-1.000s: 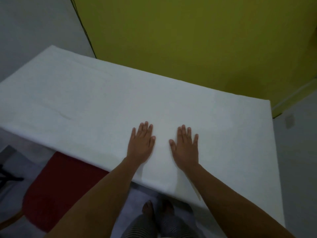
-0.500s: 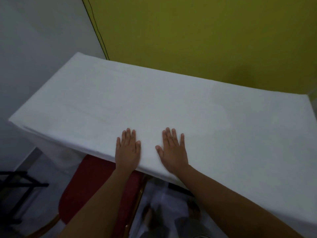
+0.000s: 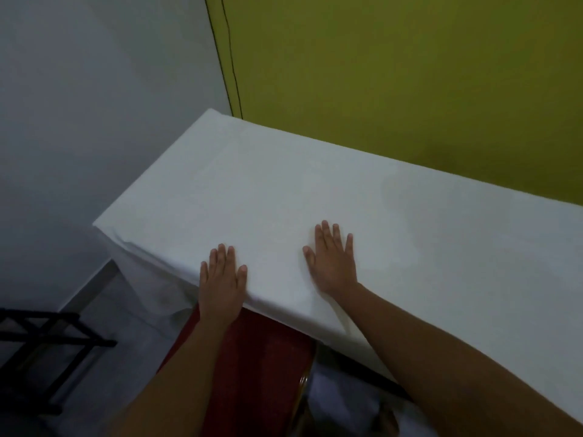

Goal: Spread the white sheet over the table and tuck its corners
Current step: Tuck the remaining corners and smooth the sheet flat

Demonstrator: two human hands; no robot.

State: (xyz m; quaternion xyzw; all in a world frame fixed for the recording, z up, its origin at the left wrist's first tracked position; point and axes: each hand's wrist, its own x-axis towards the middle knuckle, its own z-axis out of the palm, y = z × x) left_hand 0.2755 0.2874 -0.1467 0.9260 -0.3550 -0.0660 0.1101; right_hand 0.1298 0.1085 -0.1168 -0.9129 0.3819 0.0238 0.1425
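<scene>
The white sheet (image 3: 284, 197) covers the whole table top and lies smooth. Its near-left corner (image 3: 138, 266) hangs down loose in folds below the table edge. My left hand (image 3: 222, 280) rests flat, palm down, on the sheet at the near edge, fingers apart. My right hand (image 3: 332, 257) lies flat on the sheet a little farther in and to the right, fingers spread. Neither hand holds any cloth. The table itself is hidden under the sheet.
A red chair seat (image 3: 252, 357) with a wooden frame stands under the near edge below my left arm. A black folding rack (image 3: 41, 339) stands on the floor at the left. A yellow wall (image 3: 394, 74) runs behind the table, a grey wall (image 3: 94, 89) at the left.
My view has swung left, so the table's left end is now central. Both hands slid left along the near edge and moved apart, still flat on the sheet.
</scene>
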